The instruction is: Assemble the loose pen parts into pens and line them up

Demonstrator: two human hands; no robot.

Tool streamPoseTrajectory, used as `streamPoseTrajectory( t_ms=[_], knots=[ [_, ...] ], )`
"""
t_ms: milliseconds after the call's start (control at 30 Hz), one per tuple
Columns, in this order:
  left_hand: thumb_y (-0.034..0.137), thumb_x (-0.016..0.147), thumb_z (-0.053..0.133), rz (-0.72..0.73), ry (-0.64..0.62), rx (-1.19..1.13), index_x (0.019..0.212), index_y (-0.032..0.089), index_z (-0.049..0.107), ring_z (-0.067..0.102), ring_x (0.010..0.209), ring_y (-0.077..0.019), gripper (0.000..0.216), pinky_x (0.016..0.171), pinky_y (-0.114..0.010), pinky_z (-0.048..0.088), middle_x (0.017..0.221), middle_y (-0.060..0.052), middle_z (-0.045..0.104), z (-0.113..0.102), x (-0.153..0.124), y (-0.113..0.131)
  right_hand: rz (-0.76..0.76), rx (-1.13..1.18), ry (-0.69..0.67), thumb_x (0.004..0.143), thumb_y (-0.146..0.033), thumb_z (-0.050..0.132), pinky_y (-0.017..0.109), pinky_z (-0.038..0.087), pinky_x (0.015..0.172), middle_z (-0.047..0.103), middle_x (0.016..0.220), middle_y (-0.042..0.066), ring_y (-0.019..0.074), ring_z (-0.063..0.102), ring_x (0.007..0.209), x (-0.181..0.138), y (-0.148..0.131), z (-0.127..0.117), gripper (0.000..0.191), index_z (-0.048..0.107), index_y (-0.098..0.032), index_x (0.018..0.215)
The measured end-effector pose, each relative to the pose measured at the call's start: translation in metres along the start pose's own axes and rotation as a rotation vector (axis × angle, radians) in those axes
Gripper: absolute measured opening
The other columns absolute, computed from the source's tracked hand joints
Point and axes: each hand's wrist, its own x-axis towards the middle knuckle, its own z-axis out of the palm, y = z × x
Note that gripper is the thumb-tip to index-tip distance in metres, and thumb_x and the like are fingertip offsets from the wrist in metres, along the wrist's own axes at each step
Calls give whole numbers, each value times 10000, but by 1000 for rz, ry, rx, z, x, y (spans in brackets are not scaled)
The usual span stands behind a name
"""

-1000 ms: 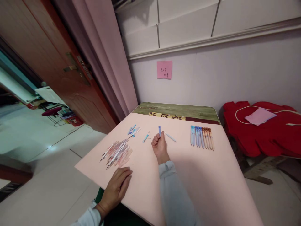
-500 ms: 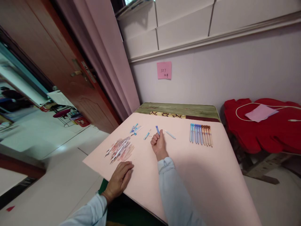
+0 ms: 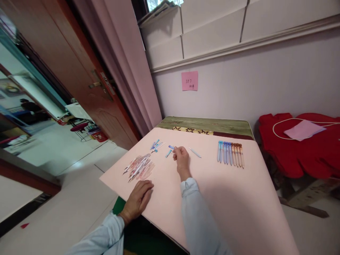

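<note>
My right hand (image 3: 182, 158) is closed over the middle of the table, with a short blue pen piece (image 3: 171, 147) pinched at its fingertips. Just left of it lies a teal pen piece (image 3: 168, 153). A pale blue pen barrel (image 3: 195, 152) rests to the right of that hand. My left hand (image 3: 139, 196) lies flat on the table's near edge, fingers stretched out and holding nothing. Beyond it is a loose pile of pen barrels and thin refills (image 3: 140, 167). A small group of blue pen pieces (image 3: 156, 145) sits farther back.
On the right stands a neat row of pens (image 3: 230, 154) in light blue, blue and brown. The pink-covered table (image 3: 228, 205) has a wooden back edge (image 3: 207, 122). A red cloth (image 3: 281, 152) bears a cable and pink paper. A pink note (image 3: 189, 80) is on the wall.
The blue pen piece in my right hand has tipped from nearly upright to pointing left. My fist has loosened into a fingertip pinch. The left hand stays in place; the view has shifted slightly.
</note>
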Motion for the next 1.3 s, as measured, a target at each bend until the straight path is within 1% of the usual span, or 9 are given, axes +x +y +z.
streamPoseTrajectory(
  t_ms=[100, 200, 300, 467, 567, 667, 800, 1100, 1300],
  knots=[
    [214, 932, 500, 6, 13, -12, 1114, 202, 654, 619, 1068, -236, 239, 937, -401, 521, 1086, -118, 677, 0, 0, 1, -90, -101, 14, 721, -349, 687, 199, 449, 474, 662, 719, -35, 90, 576, 496, 4, -5, -6, 270, 461, -215, 784],
    [205, 929, 504, 6, 24, -26, 1107, 208, 656, 620, 1060, -229, 234, 932, -387, 521, 1075, -109, 676, 1, 0, 1, -114, -108, 51, 729, -311, 667, 213, 484, 481, 707, 794, -4, 95, 599, 488, 9, -8, -10, 261, 452, -217, 842],
    [216, 939, 492, -5, 21, -30, 1096, 202, 659, 622, 1051, -227, 229, 929, -388, 520, 1070, -112, 676, 2, 0, 1, -83, -51, 95, 717, -295, 703, 226, 517, 531, 693, 722, -14, 107, 622, 512, 13, -7, -12, 301, 477, -207, 896],
    [221, 945, 486, -2, 21, -27, 1115, 197, 648, 615, 1062, -230, 236, 940, -405, 512, 1084, -116, 673, 5, -2, -2, 0, 131, 127, 765, -345, 675, 282, 565, 698, 725, 854, 49, 128, 693, 672, 17, -2, -16, 315, 477, -196, 960],
    [201, 941, 496, 18, 42, -24, 1127, 191, 635, 612, 1059, -224, 233, 937, -400, 511, 1088, -115, 665, 7, -3, -4, -136, -71, 153, 838, -389, 607, 273, 551, 636, 727, 854, 40, 135, 683, 646, 15, -3, -20, 313, 457, -207, 1044],
    [187, 935, 503, 36, 57, -18, 1127, 187, 630, 614, 1054, -223, 230, 931, -397, 514, 1081, -114, 664, 9, -3, -5, -301, -449, 141, 888, -394, 551, 251, 502, 578, 703, 728, -5, 145, 653, 585, 11, -3, -23, 262, 486, -210, 1063],
    [184, 933, 500, 38, 58, -12, 1121, 195, 635, 619, 1048, -224, 232, 929, -399, 517, 1079, -109, 669, 9, -2, -5, -358, -780, 126, 907, -381, 537, 263, 471, 620, 683, 675, -3, 168, 660, 606, 9, 2, -26, 203, 538, -200, 998],
    [186, 929, 505, 20, 54, -21, 1100, 193, 643, 628, 1030, -220, 220, 918, -396, 523, 1069, -107, 673, 7, 1, 0, -386, -1044, 111, 920, -394, 519, 285, 443, 688, 706, 802, 46, 205, 664, 737, 10, 5, -32, 205, 573, -209, 989],
    [203, 921, 523, -22, 53, -67, 1099, 204, 653, 635, 1040, -229, 220, 927, -406, 522, 1076, -107, 681, 6, -3, -2, -281, -897, 136, 879, -391, 572, 278, 462, 646, 681, 727, 13, 184, 652, 674, 13, 6, -30, 185, 552, -219, 944]
  ],
)
